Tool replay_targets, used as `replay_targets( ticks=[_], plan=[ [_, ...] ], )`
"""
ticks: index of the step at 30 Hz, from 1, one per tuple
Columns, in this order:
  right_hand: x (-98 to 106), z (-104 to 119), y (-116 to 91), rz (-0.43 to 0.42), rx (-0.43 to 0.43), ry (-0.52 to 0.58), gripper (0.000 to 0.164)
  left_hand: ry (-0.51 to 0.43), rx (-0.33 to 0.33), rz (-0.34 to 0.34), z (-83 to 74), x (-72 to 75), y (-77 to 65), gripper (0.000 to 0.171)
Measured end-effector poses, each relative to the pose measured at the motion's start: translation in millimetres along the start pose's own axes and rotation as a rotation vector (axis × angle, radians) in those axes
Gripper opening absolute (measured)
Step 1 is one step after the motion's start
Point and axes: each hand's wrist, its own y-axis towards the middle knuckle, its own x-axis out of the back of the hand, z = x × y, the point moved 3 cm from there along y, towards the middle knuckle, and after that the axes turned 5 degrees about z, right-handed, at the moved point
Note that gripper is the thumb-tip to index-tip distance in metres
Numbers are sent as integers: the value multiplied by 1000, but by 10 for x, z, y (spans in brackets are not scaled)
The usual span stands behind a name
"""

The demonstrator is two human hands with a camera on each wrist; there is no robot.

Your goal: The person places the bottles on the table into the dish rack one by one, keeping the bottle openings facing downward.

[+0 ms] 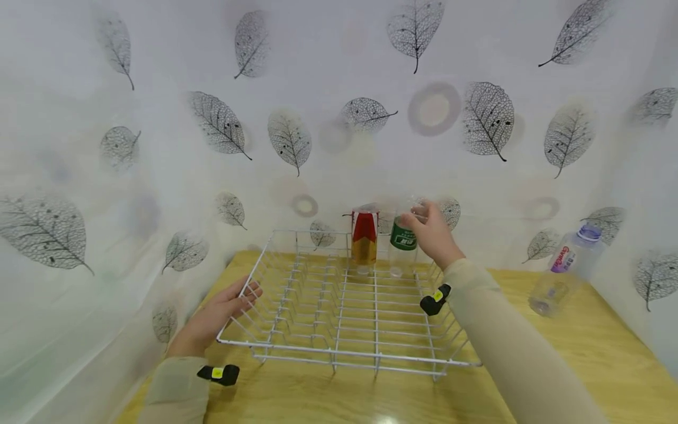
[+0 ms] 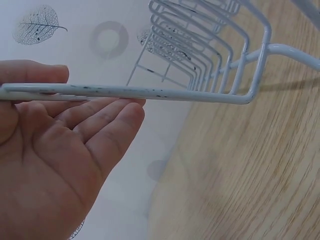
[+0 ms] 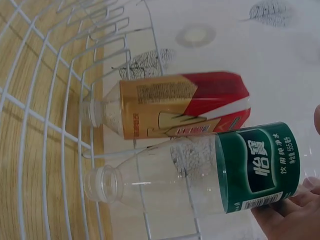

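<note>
A white wire dish rack (image 1: 339, 347) stands on the wooden table. My left hand (image 1: 225, 309) holds its left rim, the thumb on one side of the wire and the extended fingers on the other, as the left wrist view shows (image 2: 65, 145). At the back of the rack my right hand (image 1: 434, 232) grips the base end of a clear plastic bottle with a green label (image 3: 257, 167). That bottle is upside down, its uncapped mouth close to the rack's wires. Beside it, a red and gold labelled plastic bottle (image 3: 185, 105) also stands neck down in the rack.
To the right of the rack, an uncapped clear bottle with a purple neck (image 1: 567, 268) stands tilted-looking on the table (image 1: 598, 341). A whitish sheet printed with leaves (image 1: 339, 70) hangs behind the table and along its sides.
</note>
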Motion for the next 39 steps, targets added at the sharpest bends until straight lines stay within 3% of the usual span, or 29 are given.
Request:
replay_targets(
  ticks=[10,21,28,39],
  plan=[
    [-50,-50,172,15,-53,-13,101,-18,-18,6,-27,-30,19,63],
    [-213,-82,263,32,-99,-16,89,3,-22,7,-9,-33,11,62],
    [-213,-60,229,40,-137,-33,87,-5,1,-4,-27,-33,11,63],
    [-143,-96,184,71,-144,-7,90,8,-29,7,-61,-43,-13,62]
  ],
)
